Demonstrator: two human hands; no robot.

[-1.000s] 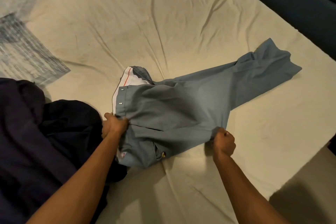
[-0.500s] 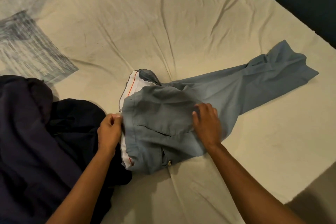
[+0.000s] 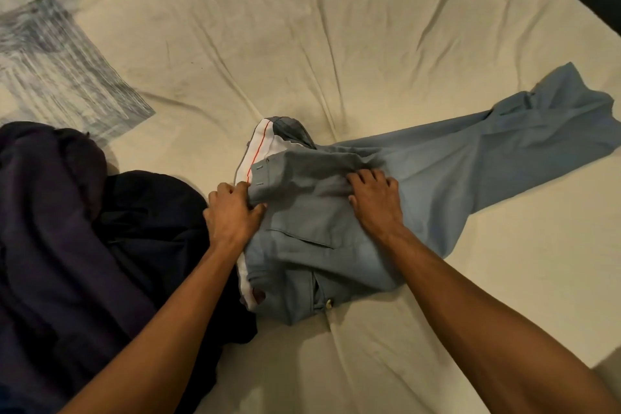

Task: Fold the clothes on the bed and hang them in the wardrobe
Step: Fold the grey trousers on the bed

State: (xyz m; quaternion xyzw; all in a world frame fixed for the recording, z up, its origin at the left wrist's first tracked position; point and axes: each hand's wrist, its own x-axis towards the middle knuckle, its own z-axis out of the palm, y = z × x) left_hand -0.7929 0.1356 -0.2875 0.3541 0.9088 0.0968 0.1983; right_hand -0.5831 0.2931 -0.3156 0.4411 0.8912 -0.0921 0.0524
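Since half a second ago, the right hand (image 3: 376,205) has been sliding further up the grey-blue trousers (image 3: 336,228), from the seat area toward the waistband, and its fingertips are now bunching the cloth into a small ridge just below the band. The left hand (image 3: 232,212) has been shifting slightly along the waistband edge; it is now pinching that edge, with the thumb lying on top of the fabric and the fingers curled under it. The right hand's fingers are bending and digging into the cloth, gathering it rather than lying flat.

The trousers are lying on the bed (image 3: 302,44), over a wrinkled cream sheet. The waist is sitting toward the left, showing a white inner lining with a thin red line, and the legs are stretching away together to the right, ending near the bed's far right edge. A back pocket flap and a pale button are showing on the near side of the waist.

A heap of dark navy clothes (image 3: 84,245) is lying to the left, touching the trousers' waist beneath the left forearm. A grey streaked patterned cloth (image 3: 60,70) is lying beyond that heap, at the upper left.
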